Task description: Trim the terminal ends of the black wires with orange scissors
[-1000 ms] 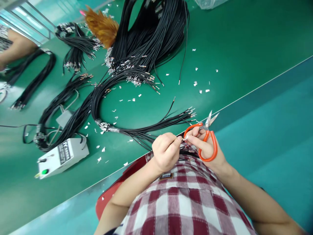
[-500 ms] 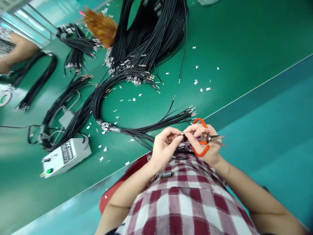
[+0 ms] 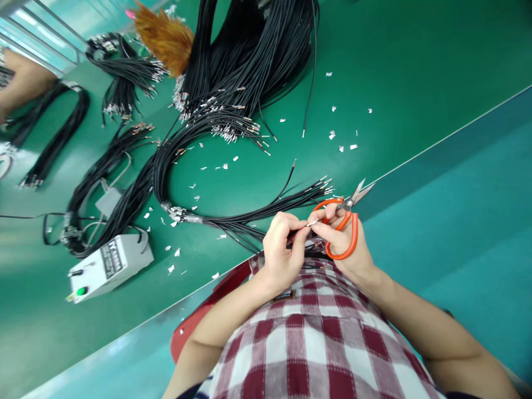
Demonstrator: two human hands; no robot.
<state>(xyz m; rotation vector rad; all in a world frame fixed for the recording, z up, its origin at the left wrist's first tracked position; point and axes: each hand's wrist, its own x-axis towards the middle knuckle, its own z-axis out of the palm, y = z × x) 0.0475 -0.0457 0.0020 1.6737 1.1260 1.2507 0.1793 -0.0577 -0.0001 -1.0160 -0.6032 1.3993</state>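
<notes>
My left hand (image 3: 283,248) pinches the end of a thin black cable close to my body, at the table's front edge. My right hand (image 3: 349,241) has orange-handled scissors (image 3: 354,238) hooked on its fingers, their blades parted and pointing up and to the right. Its thumb and forefinger meet at the light tip of the same cable, almost touching my left fingertips. A taped bundle of black cables (image 3: 233,220) lies just beyond my hands, its stripped ends fanned out near the scissors.
A large heap of black cables (image 3: 266,55) and a brown feathery thing (image 3: 164,39) lie at the back. A grey-white box (image 3: 111,267) with a green button stands at the left, near more cable bundles. Another person's arm (image 3: 25,83) reaches in at the upper left. White scraps dot the table.
The scissors have turned in my right hand, so their blades now point up and to the right instead of rightward. The camera view has shifted slightly. Both hands stay together at the cable end.
</notes>
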